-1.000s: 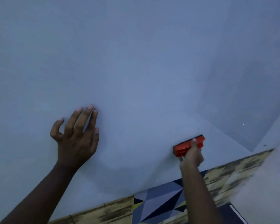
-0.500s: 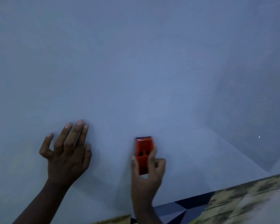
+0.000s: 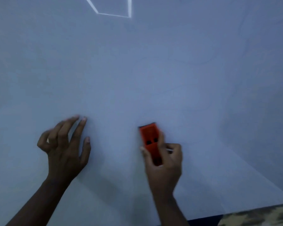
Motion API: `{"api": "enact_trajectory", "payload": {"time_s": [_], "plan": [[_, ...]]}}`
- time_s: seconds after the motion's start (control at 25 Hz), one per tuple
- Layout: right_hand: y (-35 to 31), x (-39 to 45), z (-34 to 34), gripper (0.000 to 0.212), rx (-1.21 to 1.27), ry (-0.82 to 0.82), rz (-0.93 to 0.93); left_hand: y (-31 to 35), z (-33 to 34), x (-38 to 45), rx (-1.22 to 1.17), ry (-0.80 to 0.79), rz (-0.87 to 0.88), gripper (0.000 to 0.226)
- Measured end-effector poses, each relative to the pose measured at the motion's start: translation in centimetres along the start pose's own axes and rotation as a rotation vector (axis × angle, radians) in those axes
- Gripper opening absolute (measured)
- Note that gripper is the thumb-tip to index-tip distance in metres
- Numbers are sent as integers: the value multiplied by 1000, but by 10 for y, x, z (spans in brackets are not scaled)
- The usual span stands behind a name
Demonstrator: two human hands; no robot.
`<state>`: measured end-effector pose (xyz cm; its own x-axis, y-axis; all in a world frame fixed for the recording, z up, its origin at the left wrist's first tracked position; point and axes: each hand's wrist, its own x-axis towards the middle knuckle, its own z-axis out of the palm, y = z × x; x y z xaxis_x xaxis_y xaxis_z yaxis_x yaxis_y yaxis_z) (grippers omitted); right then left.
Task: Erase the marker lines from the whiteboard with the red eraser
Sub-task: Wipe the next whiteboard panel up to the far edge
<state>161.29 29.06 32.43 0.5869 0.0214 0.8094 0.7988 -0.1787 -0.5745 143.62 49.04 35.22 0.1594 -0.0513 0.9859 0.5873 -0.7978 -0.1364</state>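
Fingers of the right hand clamp the red eraser, held lengthwise against the whiteboard, which fills nearly the whole view. Left hand rests on the whiteboard beside it, fingers spread apart. Faint marker lines curve above the eraser.
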Motion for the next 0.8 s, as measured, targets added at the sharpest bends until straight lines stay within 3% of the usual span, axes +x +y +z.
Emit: {"api": "enact_trajectory", "payload": {"time_s": [0.16,0.44,0.64,0.8], "plan": [[70,44,-43,72,157,172,261,5,10,40,19,18,-33,58],[122,123,-88,71,212,332,428,8,15,36,39,-4,-32,61],[55,108,-47,68,96,285,191,8,17,36,45,2,-25,61],[-7,50,-6,67,48,76,-46,9,18,36,55,0,-40,61]]}}
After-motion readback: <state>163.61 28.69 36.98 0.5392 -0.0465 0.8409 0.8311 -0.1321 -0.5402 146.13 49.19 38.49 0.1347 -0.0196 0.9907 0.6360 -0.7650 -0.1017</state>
